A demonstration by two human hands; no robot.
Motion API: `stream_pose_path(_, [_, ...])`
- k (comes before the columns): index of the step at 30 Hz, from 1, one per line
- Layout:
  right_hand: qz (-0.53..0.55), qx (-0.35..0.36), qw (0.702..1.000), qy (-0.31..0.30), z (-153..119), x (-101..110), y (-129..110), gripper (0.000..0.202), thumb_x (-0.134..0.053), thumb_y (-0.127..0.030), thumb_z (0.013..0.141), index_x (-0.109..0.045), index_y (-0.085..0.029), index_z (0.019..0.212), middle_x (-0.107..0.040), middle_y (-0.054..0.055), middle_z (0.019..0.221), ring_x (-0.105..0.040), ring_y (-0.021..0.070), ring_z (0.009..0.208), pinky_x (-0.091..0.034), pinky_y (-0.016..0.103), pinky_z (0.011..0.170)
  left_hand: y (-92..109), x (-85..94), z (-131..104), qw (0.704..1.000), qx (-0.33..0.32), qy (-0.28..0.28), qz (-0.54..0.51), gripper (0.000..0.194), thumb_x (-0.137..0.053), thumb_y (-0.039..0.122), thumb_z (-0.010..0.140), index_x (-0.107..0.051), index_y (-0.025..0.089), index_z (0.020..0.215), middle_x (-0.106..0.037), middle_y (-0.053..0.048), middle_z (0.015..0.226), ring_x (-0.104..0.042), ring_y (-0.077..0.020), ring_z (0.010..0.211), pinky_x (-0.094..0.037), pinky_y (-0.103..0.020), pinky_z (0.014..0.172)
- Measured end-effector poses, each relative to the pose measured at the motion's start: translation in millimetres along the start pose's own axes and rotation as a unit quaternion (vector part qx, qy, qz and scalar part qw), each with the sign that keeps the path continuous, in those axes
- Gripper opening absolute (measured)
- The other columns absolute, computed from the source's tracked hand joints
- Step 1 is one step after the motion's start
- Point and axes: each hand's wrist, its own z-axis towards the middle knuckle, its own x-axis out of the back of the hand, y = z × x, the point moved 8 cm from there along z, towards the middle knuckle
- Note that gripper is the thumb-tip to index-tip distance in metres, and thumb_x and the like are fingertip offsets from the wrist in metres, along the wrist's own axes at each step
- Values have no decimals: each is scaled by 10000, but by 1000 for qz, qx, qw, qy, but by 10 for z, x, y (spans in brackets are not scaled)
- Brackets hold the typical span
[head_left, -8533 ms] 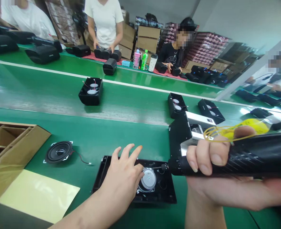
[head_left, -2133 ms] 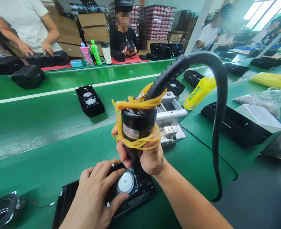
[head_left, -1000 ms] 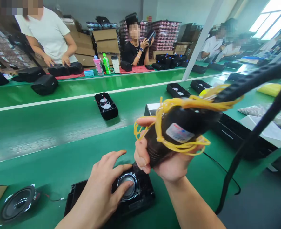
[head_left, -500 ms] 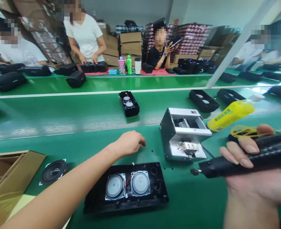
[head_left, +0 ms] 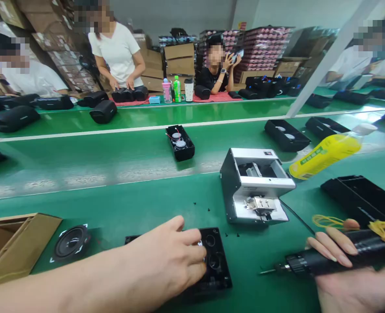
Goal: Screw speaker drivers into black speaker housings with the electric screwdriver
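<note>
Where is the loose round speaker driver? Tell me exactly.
In the head view, the loose speaker driver lies low on the left of the green table, between the cardboard box and the left hand.

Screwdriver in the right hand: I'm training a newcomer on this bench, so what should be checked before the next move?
1. Right hand grips the screwdriver: ok.
2. Bit tip free, off the speaker panel: ok.
3. Left hand rests on the panel: ok.
4. Screw on the bit: cannot tell.
5. Loose screws lie on the table by the grey box: not ok.
6. Panel's speakers seated: cannot tell, hand covers them.
</note>
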Motion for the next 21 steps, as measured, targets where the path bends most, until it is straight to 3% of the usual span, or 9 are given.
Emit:
stream_pose_path(3, [-81,76,991,-72,-41,-257,-143,615,-646,-812,856,-734,-204,850,-264,-73,600,-237,42,383,-230,211,297,26,-280,11,998,-16,-12,52,476,-766,239,896,-676,321,1356,-775,-77,1238,-672,-245,1096,-450,-369,918])
stream_pose_path(6, [-90,73,991,-68,-52,-277,-151,616,-639,-813,828,-699,-200,830,-273,-83,578,-208,45,381,-270,179,313,-44,-401,63,997,-24,-25,67,481,-681,228,971,-616,307,1441,-766,-88,1273,-670,-238,1112,-446,-376,944])
stream_pose_path(10, [-51,46,996,-61,-31,-228,-116,650,-642,-833,796,-687,-187,847,-314,-88,560,-204,55,367,-295,179,306,-66,-306,94,997,-47,-45,39,575,-716,233,939,-575,280,1495,-771,-93,1225,-673,-243,1095,-451,-369,966])
stream_pose_path(15, [-10,14,998,-61,29,-164,-95,677,-608,-848,818,-690,-177,862,-352,-92,532,-215,67,351,-308,198,296,-68,-166,13,999,7,-29,25,667,-762,275,896,-546,300,1528,-762,-79,1272,-679,-240,1069,-467,-369,983])
stream_pose_path(18, [13,8,997,-82,40,-155,-90,644,-637,-811,834,-693,-171,891,-357,-97,542,-215,63,359,-296,192,310,-47,-125,-59,996,62,23,52,505,-711,291,956,-599,301,1448,-776,-59,1272,-695,-225,1036,-486,-361,952])
stream_pose_path(21, [17,4,996,-92,38,-149,-73,623,-669,-789,823,-696,-174,912,-360,-97,551,-201,61,366,-276,193,321,-27,-49,-133,983,122,118,67,321,-634,334,1027,-654,271,1341,-809,-37,1170,-717,-206,943,-513,-341,849])
